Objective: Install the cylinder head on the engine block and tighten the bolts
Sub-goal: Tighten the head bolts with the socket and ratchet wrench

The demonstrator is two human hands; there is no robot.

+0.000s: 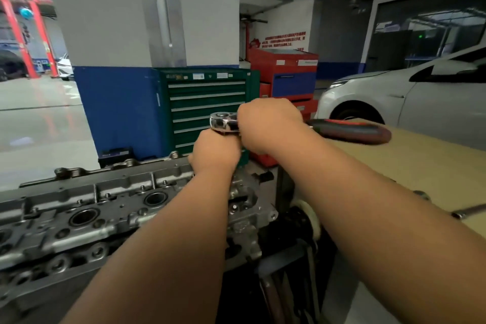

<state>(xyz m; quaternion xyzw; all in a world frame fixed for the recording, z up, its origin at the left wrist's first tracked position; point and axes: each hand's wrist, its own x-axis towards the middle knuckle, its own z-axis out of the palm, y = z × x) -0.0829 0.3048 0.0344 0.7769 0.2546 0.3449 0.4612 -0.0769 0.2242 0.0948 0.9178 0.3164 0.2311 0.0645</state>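
The right hand [268, 126] wraps the shank of the ratchet wrench [224, 121] just behind its chrome head. Its fingers lie on the far side and are hidden. The left hand [215, 150] is closed in a fist directly under that head, gripping the wrench's drive end, and covers whatever it encloses. The red-and-black handle juts to the right, blurred. The cylinder head [92, 208] lies below and left of the hands. The forearms hide its right end and the frame cuts its left end. The left hand hides the point where tool meets casting. The tabletop [420, 166] lies to the right, cut by the frame edge. A green tool cabinet [207, 102] stands behind.
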